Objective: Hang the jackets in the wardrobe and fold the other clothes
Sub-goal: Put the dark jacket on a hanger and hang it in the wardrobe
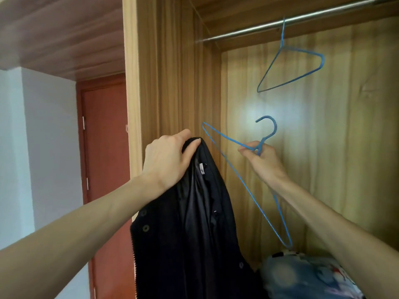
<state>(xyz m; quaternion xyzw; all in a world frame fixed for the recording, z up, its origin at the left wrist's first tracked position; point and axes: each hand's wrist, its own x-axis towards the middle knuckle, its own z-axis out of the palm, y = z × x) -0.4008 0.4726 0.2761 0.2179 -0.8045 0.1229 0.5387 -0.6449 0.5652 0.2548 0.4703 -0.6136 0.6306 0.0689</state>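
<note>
Across most of the shot, a tall light-wood wardrobe (pixel 168 72) is seen standing open, with a shiny metal rail (pixel 259 29) running along under its top. Off to the side, a reddish-brown door (pixel 101 147) is set into a pale wall (pixel 43 137).

Next biggest, a dark navy jacket with a glossy lining and round press studs (pixel 190 223) is held up in front of the wardrobe's left inner wall. It's bunched at its top edge, and that fold is gripped by the left hand (pixel 170 160): the thumb is laid over the near side, the fingers are curled over the top, so the fabric hangs straight down below the knuckles.

Low down in the wardrobe, a blue patterned bundle of fabric (pixel 306 277) is partly cut off by the right forearm.

A thin blue wire hanger (pixel 241 186) is held tilted just right of the jacket, not inside it. Its neck is pinched by the right hand (pixel 263 160) right below the hook, fingers closed tight around the wire, hook sticking up above them.

A second blue wire hanger (pixel 289 67) is hung on the rail, well above both hands.
</note>
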